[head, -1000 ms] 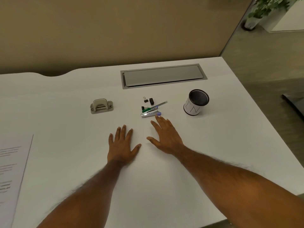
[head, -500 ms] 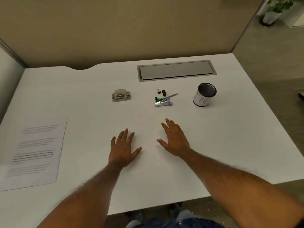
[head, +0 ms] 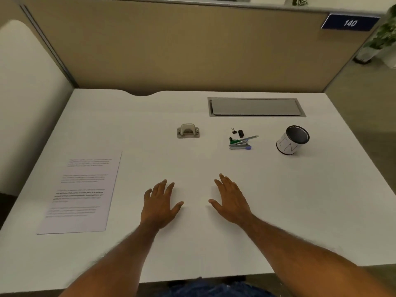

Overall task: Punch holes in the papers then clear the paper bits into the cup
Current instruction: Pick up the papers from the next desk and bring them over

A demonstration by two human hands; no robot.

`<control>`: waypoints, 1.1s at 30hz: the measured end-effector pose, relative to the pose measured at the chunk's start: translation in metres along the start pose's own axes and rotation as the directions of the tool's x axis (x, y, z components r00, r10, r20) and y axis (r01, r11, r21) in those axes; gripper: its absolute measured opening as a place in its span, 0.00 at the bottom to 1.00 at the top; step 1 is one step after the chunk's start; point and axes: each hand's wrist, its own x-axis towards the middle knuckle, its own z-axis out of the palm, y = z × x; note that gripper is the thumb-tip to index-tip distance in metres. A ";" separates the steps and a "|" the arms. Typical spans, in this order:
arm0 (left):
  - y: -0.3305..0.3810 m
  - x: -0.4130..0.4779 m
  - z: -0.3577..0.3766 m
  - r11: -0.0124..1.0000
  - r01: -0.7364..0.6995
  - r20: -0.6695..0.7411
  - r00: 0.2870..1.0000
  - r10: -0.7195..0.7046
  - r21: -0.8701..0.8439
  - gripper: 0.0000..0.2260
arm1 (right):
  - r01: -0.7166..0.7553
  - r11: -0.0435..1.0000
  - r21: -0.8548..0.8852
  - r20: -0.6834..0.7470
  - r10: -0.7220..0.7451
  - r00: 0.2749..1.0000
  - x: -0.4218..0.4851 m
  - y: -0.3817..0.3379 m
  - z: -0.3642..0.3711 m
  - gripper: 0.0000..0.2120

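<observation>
A printed sheet of paper (head: 80, 195) lies flat at the left side of the white desk (head: 300, 200). A small grey hole punch (head: 188, 131) sits in the middle, farther back. At the right stands a white cup (head: 292, 140) with a dark inside. My left hand (head: 159, 203) and my right hand (head: 231, 199) rest palm-down on the desk near the front, side by side, fingers spread, holding nothing. Both are well short of the punch and to the right of the paper.
Between punch and cup lie a stapler with pens (head: 241, 143) and two black binder clips (head: 237, 132). A grey cable hatch (head: 256, 107) is set into the desk at the back. A tan partition (head: 192, 50) walls the far edge, a white panel (head: 23, 93) the left.
The view has pulled back and swung left, so the whole sheet of paper and the partition now show. Both hands stay flat on the desk in about the same spot.
</observation>
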 end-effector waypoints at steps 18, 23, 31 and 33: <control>-0.141 -0.022 -0.033 0.973 0.208 -0.099 0.971 -0.218 -0.099 0.25 | 0.229 0.971 0.073 0.018 -0.231 0.973 0.078 -0.165 0.019 0.25; -0.181 -0.027 -0.043 0.933 0.336 -0.147 0.924 -0.353 -0.128 0.24 | 0.298 0.951 0.077 0.039 -0.302 0.953 0.104 -0.199 0.028 0.22; -0.250 -0.052 -0.049 0.840 0.535 -0.096 0.835 -0.542 -0.090 0.27 | 0.362 0.928 0.087 0.101 -0.369 0.924 0.153 -0.254 0.034 0.23; -0.262 -0.053 -0.050 0.815 0.571 -0.077 0.812 -0.579 -0.102 0.28 | 0.341 0.935 0.100 0.129 -0.352 0.927 0.165 -0.265 0.035 0.23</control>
